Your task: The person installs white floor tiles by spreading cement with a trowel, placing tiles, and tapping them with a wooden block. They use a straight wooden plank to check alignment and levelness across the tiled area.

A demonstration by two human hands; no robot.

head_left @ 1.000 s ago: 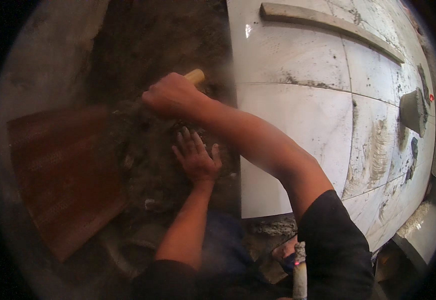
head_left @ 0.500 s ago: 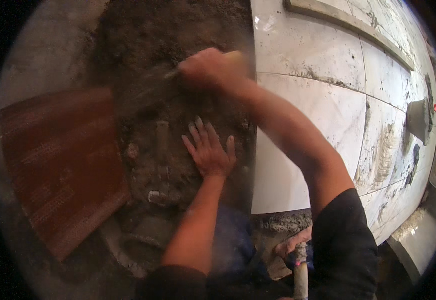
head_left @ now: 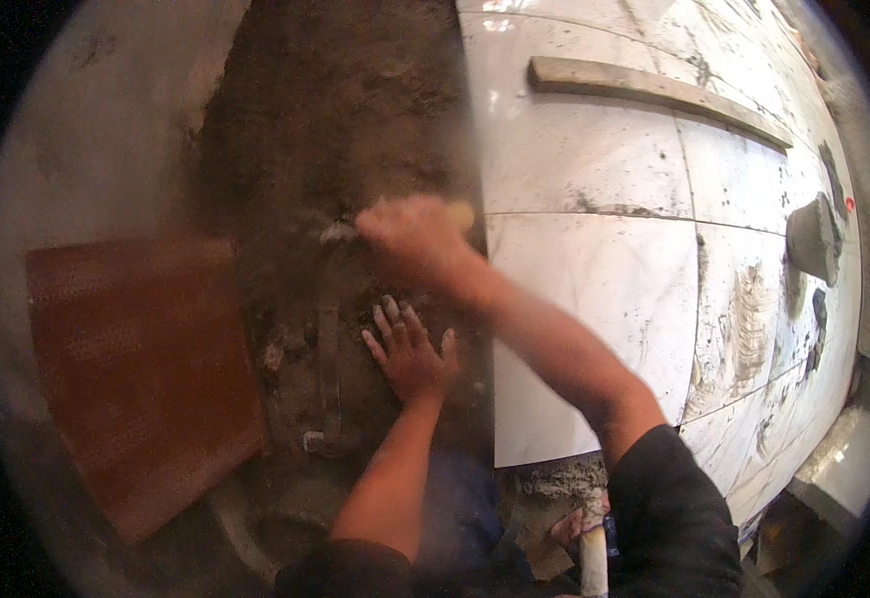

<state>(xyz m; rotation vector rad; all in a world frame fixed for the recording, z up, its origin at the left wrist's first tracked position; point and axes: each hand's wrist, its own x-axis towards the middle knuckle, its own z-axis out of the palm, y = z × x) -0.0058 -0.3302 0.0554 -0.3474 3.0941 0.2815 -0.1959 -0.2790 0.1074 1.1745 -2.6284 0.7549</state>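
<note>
Left of the white tile [head_left: 594, 319], the right hand [head_left: 407, 234] grips a yellow-handled tool [head_left: 464, 215] (butt toward the tile), left hand [head_left: 416, 361] spread.

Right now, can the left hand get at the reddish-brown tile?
Probably yes: the left hand looks empty, spread open over the dark soil, and only a low pipe-like bar and a small lump seem to lie between it and the reddish-brown tile.
</note>
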